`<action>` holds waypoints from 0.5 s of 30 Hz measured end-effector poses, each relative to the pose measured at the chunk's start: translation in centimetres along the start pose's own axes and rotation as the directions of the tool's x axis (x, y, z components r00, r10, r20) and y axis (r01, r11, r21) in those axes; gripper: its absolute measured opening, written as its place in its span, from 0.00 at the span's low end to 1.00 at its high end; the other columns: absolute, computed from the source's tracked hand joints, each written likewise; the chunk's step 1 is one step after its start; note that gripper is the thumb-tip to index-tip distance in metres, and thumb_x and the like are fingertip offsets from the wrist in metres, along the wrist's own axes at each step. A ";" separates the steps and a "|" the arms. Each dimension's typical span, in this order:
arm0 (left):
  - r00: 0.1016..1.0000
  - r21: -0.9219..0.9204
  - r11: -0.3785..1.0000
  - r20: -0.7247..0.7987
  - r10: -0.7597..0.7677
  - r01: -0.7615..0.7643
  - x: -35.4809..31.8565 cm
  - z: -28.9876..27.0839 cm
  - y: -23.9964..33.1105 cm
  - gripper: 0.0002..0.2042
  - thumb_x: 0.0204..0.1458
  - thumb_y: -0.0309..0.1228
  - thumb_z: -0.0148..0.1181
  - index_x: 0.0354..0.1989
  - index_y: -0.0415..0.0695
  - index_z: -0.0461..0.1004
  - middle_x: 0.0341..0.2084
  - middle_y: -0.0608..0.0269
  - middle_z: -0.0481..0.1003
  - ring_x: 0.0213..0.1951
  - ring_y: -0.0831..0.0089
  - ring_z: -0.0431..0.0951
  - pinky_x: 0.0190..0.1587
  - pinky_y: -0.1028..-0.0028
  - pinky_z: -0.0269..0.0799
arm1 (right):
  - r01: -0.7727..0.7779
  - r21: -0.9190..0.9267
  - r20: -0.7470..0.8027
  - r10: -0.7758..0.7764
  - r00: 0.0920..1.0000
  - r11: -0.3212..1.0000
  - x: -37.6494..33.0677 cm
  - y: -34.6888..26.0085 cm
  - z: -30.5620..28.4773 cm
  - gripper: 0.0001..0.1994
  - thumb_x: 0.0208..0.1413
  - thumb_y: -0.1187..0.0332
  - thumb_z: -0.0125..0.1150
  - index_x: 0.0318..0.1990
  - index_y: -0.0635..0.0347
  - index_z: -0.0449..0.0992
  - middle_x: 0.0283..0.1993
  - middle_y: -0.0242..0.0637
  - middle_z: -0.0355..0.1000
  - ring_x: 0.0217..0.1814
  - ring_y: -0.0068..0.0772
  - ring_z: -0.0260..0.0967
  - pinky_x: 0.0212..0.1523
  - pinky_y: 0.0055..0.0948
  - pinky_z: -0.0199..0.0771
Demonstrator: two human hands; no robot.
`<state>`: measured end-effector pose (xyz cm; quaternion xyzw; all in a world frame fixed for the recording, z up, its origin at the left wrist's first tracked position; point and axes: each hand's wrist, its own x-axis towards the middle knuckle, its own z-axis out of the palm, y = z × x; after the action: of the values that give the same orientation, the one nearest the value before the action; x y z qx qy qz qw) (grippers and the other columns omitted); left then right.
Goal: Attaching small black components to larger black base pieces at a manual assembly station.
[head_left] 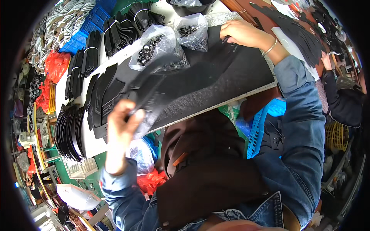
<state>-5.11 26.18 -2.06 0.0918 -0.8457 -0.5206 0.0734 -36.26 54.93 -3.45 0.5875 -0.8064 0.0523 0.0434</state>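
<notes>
A long black strap (200, 77), smeared by motion, stretches over the black work mat (254, 67). My right hand (244, 34) pinches its far end at the mat's back right, where a row of small holes shows. At the mat's left my left hand (124, 119) is blurred, its thumb and fingers closed round the dark near end. Two clear plastic bags of small shiny metal pieces, a larger bag (154, 48) and a smaller bag (190, 31), stand open at the mat's back edge. Flat black strap pieces (104, 96) lie overlapping beside my left hand.
Tied bundles of black straps (121, 34) line the table's left and back, with a fan of thin strips (70, 131) at the left edge. Behind the bags stands a black bowl (190, 8). A blue basket (257, 133) is below the mat. At right, another person's hand (327, 61) touches black pieces.
</notes>
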 end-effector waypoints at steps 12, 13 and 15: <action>0.921 0.539 0.774 0.006 0.390 -0.331 -4.7 4.3 -3.7 0.30 0.30 0.17 0.66 0.48 0.38 0.65 0.44 0.50 0.68 0.47 0.53 0.69 0.51 0.62 0.64 | 0.173 0.171 -0.286 -0.120 0.951 0.970 1.4 -8.9 -1.7 0.10 0.45 0.76 0.52 0.36 0.64 0.75 0.32 0.43 0.70 0.36 0.44 0.68 0.40 0.35 0.68; 0.898 0.519 0.769 -0.007 0.440 -0.373 -4.7 4.2 -4.6 0.30 0.30 0.15 0.64 0.49 0.38 0.65 0.44 0.51 0.69 0.47 0.53 0.69 0.51 0.63 0.64 | 0.234 0.287 -0.228 -0.171 0.959 0.929 1.7 -10.9 -1.8 0.11 0.45 0.77 0.51 0.38 0.64 0.74 0.32 0.44 0.69 0.37 0.46 0.68 0.40 0.36 0.68; 0.899 0.477 0.811 -0.089 0.429 -0.340 -5.1 4.5 -4.3 0.28 0.31 0.15 0.63 0.48 0.38 0.66 0.44 0.51 0.69 0.47 0.53 0.70 0.50 0.64 0.65 | 0.296 0.411 -0.113 -0.274 0.955 0.863 2.7 -14.5 -0.5 0.09 0.48 0.77 0.50 0.37 0.66 0.74 0.33 0.44 0.70 0.38 0.46 0.69 0.39 0.36 0.70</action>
<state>-0.77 29.42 -8.08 -0.0178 -0.9324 -0.2735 0.2356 -23.24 48.00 -2.13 0.6938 -0.6788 0.2337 -0.0573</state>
